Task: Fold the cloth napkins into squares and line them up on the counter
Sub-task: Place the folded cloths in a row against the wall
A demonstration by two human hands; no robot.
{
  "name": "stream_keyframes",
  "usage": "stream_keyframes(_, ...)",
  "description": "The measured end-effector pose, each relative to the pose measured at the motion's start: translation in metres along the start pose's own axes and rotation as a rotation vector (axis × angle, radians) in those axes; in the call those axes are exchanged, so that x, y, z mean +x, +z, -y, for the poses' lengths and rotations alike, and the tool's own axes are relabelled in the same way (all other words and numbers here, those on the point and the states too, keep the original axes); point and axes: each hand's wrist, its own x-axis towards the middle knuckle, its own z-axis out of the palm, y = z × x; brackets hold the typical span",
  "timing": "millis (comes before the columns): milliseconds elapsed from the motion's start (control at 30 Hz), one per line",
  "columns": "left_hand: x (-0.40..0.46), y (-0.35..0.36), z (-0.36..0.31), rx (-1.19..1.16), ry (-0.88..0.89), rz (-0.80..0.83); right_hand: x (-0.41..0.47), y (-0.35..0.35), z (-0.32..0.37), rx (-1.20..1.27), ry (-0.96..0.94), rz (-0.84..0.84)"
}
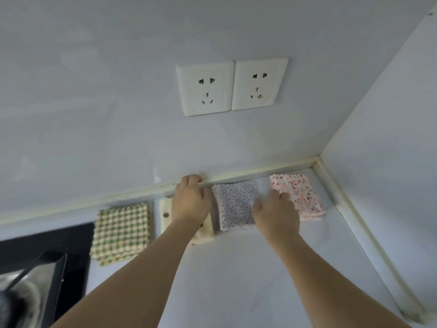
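Four folded napkins sit in a row along the back of the counter (236, 268), close under the wall strip, so I'd say the task is nearly done and this is just tidying; from the left there's the green checked napkin (121, 233), the cream napkin (165, 218), the purple dotted napkin (235, 205) and the pink speckled napkin (299, 196) near the corner. The left hand (190, 202) lies flat on the cream one, fingers stretched out and gripping nothing, fingertips reaching the wall strip; looks like it's pressing the fold down or nudging it level with the rest. The right hand (275, 211) rests between the purple and pink squares, fingers loosely curled; can't tell if it's pinching an edge. The green one sits lower and nearer the black hob (47, 245), so the line isn't quite straight.
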Motion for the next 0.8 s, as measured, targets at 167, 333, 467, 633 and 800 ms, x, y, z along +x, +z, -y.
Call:
stream_keyframes(167,-0.030,-0.037,0.054,0.229,-0.188,-0.148,0.017,0.011,-0.003,0.073,0.070,0.012)
stream_keyframes(333,-0.040,-0.056,0.096,0.309,-0.582,-0.062,0.038,0.017,-0.004,0.062,0.143,0.099)
stream_keyframes(467,-0.047,-0.052,0.117,0.261,-0.637,-0.008,0.053,0.021,-0.010,0.086,0.175,0.141)
stream_keyframes(633,-0.050,-0.034,0.110,0.240,-0.660,0.068,0.053,0.040,-0.006,0.142,0.167,0.261)
stream_keyframes(800,-0.051,-0.021,0.094,0.234,-0.638,0.109,0.040,0.051,0.012,0.089,0.097,0.250)
